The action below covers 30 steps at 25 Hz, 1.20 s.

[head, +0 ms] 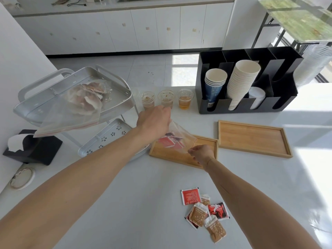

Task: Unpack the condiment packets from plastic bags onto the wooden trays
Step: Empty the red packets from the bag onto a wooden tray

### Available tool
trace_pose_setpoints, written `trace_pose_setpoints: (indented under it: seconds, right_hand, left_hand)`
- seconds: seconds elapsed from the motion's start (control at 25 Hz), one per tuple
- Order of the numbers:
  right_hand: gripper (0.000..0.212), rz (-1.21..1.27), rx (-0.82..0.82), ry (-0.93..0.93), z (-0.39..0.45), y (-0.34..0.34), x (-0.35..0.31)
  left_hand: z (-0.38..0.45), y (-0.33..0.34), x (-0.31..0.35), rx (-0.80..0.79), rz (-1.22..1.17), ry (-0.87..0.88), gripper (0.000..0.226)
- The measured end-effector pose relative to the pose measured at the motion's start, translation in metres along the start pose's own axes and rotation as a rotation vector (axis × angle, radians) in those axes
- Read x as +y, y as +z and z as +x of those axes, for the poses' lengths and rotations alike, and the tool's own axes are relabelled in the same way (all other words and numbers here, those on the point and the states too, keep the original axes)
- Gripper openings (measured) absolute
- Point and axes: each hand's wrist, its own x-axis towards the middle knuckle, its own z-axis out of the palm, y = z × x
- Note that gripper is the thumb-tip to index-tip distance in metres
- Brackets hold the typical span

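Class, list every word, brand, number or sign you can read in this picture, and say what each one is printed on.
No text reads with certainty.
Brown packets: a white band of print, too blurred to quote.
Red packet: fine print, too small to read.
Black-and-red packet: a white emblem, its characters illegible.
Blue cups: a small label near the base, unreadable.
Plastic bag in both hands: packets inside blurred.

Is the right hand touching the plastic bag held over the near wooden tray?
Touching. The head view shows the right hand pinching the plastic bag by its lower corner, above the near tray.
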Motion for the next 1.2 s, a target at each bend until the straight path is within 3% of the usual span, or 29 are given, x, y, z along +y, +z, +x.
trace_pose_setpoints:
  seconds: [0.28,1.2]
  right_hand:
    - [0.014,0.121,-0.053,0.059,0.0,0.006,-0.008]
    - [0.018,0.279,0.03,-0.066,-0.014,-0.019,-0.011]
  left_hand:
    - [0.025,-0.009,0.016,0.005,-0.016,0.054,0.012]
    - [0.033,-0.031,0.028,0.122,-0.07,0.135,0.013]
